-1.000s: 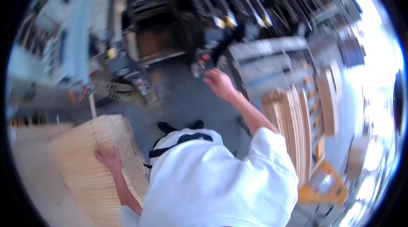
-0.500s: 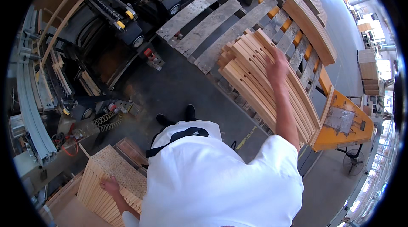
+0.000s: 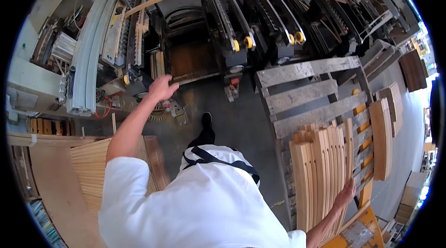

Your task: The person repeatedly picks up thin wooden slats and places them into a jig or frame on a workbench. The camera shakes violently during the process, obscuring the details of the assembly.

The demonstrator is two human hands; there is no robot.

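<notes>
My left hand (image 3: 161, 89) is out ahead on the left with nothing in it, its fingers loosely apart. It hangs above the floor side of the machine, in front of a dark opening (image 3: 193, 60). On the right, my right hand (image 3: 346, 194) is closed round the near part of a curved wooden slat (image 3: 349, 150). That slat stands along the right edge of a stack of curved slats (image 3: 320, 173) with slots and holes in them. The stack lies on a worn grey wooden pallet (image 3: 302, 94).
A second pile of curved boards (image 3: 382, 139) lies farther right on the pallet, above a yellow pallet truck (image 3: 364, 229). Left of me is a stack of wood strips (image 3: 88, 169). Machine rails with yellow rollers (image 3: 248, 42) stretch across the front. My shoe (image 3: 207, 117) is on the grey floor.
The view has swung left toward the machine. My left hand has left the strip stack and reached forward. My right hand has moved from the stack's top to its right-edge slat.
</notes>
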